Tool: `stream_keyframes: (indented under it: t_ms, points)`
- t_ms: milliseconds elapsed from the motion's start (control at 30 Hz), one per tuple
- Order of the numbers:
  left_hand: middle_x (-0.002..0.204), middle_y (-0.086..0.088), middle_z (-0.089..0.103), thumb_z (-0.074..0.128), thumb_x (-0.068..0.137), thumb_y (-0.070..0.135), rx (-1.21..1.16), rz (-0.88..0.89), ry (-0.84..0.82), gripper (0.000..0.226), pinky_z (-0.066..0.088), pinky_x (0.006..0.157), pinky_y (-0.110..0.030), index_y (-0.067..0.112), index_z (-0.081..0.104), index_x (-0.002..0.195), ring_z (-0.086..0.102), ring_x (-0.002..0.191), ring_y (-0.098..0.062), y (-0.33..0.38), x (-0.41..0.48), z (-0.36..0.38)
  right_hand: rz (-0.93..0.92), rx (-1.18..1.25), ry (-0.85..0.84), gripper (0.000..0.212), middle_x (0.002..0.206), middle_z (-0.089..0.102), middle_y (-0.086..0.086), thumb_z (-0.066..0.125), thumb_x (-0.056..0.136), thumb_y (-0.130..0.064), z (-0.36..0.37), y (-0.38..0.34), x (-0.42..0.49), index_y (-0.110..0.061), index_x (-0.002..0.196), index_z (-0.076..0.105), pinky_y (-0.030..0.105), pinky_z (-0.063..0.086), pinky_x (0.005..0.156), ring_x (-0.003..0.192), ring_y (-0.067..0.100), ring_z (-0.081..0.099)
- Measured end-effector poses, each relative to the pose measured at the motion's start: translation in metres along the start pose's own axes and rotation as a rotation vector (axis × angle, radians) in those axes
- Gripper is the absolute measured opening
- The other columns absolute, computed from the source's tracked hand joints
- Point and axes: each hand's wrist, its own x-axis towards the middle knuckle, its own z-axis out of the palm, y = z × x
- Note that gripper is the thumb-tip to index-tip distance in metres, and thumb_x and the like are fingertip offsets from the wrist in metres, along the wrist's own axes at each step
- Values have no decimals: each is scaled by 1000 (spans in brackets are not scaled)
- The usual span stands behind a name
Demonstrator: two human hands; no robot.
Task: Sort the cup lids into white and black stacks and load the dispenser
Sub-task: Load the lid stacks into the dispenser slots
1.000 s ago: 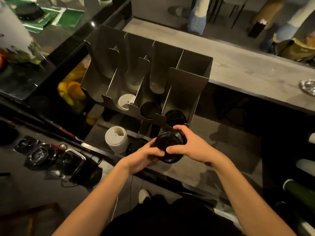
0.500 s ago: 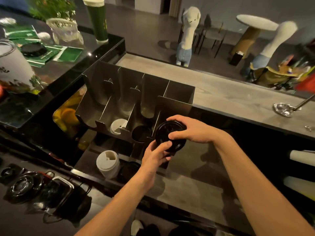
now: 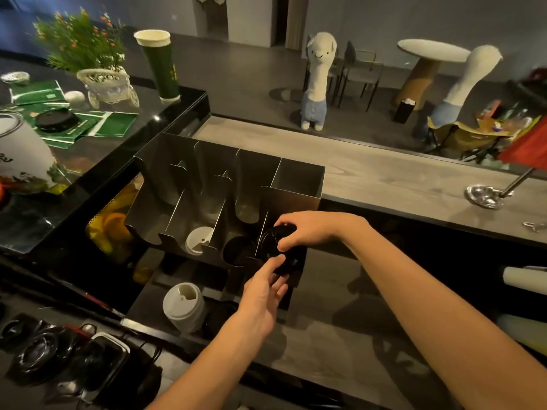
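Note:
A steel dispenser [image 3: 296, 176] with several slots stands on the dark counter. My right hand [image 3: 307, 230] grips a stack of black lids [image 3: 276, 244] from above, at the mouth of the rightmost slot. My left hand [image 3: 263, 294] reaches up from below with relaxed fingers, its fingertips touching the stack's lower edge. White lids [image 3: 197, 240] lie in the second slot from the left, and black lids [image 3: 238, 250] lie in the third. A stack of white lids [image 3: 183, 306] stands on the counter in front of the dispenser, with dark lids [image 3: 219, 319] dimly seen beside it.
A grey wooden bar top [image 3: 399, 179] runs behind the dispenser, with a metal ladle [image 3: 485, 196] on it. At left a glass counter holds a tall green cup [image 3: 158, 65], a potted plant [image 3: 88, 60] and a black lid [image 3: 54, 119]. Black containers [image 3: 38, 350] sit at lower left.
Both hands carried the black lid stack up and forward from above the counter to the rightmost slot's mouth. My left hand let go its grip and now only touches the stack's underside.

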Motion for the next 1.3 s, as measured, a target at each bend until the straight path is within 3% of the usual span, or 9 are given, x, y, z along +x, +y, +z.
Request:
stream_keyframes:
  t_ms: [67, 233, 500, 600, 700, 867, 1067, 1200, 1300]
  points:
    - [111, -11, 60, 77, 87, 16, -19, -27, 25, 37, 49, 100, -35, 11, 55, 116, 62, 118, -29, 0, 3, 1, 32, -77, -43, 51, 117, 63, -5, 67, 88, -49, -4, -6, 6, -24, 132, 54, 34, 51, 97, 106, 15, 61]
    - [110, -16, 62, 81, 85, 19, -103, -70, 104, 56, 54, 89, -31, 1, 55, 131, 65, 105, -29, 4, 7, 11, 91, -129, -154, 57, 136, 52, 0, 60, 93, -48, -10, -16, 21, -15, 139, 50, 33, 40, 102, 123, 18, 49]
    - [135, -18, 53, 78, 88, 11, -102, -65, 188, 61, 50, 103, -36, 6, 50, 143, 50, 137, -32, 4, 9, 23, 172, -72, -253, 54, 146, 50, 14, 61, 95, -33, -11, -16, 31, -6, 142, 50, 26, 42, 91, 132, 27, 50]
    - [143, -17, 51, 84, 83, 20, -23, -47, 228, 81, 50, 103, -36, 11, 42, 153, 54, 133, -28, 1, 18, 16, 196, -139, -246, 75, 160, 33, 10, 64, 94, -32, -5, -15, 36, -14, 156, 28, 38, 37, 111, 144, 29, 36]
    - [141, -14, 50, 85, 81, 25, 22, -33, 269, 84, 49, 109, -39, 13, 42, 152, 54, 131, -27, 0, 28, 11, 178, -239, -240, 76, 164, 25, 8, 63, 95, -27, -2, -15, 38, -16, 159, 22, 42, 31, 118, 149, 29, 27]
    - [141, -11, 49, 90, 73, 37, 119, -23, 285, 99, 50, 98, -34, 14, 38, 153, 53, 128, -28, -1, 34, 9, 127, -388, -93, 70, 153, 44, 6, 68, 95, -24, -1, -15, 29, -18, 156, 33, 38, 41, 109, 139, 28, 44]
    - [149, -16, 44, 89, 75, 39, 182, -13, 301, 108, 43, 112, -44, 14, 22, 156, 47, 134, -34, -9, 37, 9, 97, -461, 75, 70, 140, 57, 7, 77, 88, -31, 3, -12, 21, -17, 148, 46, 37, 47, 103, 129, 28, 54]
    - [148, -15, 46, 90, 73, 41, 180, -33, 284, 110, 40, 114, -44, 13, 24, 157, 47, 135, -33, -7, 40, 8, 59, -558, 271, 39, 120, 68, 5, 69, 94, -26, 8, -8, 14, -18, 132, 62, 36, 56, 92, 110, 23, 66]
    - [145, -14, 47, 91, 70, 42, 179, -19, 278, 116, 44, 113, -43, 13, 20, 158, 48, 134, -32, -9, 41, 8, 86, -547, 351, 33, 113, 71, 4, 66, 96, -20, 17, -4, 14, -20, 129, 65, 36, 58, 89, 103, 21, 69]
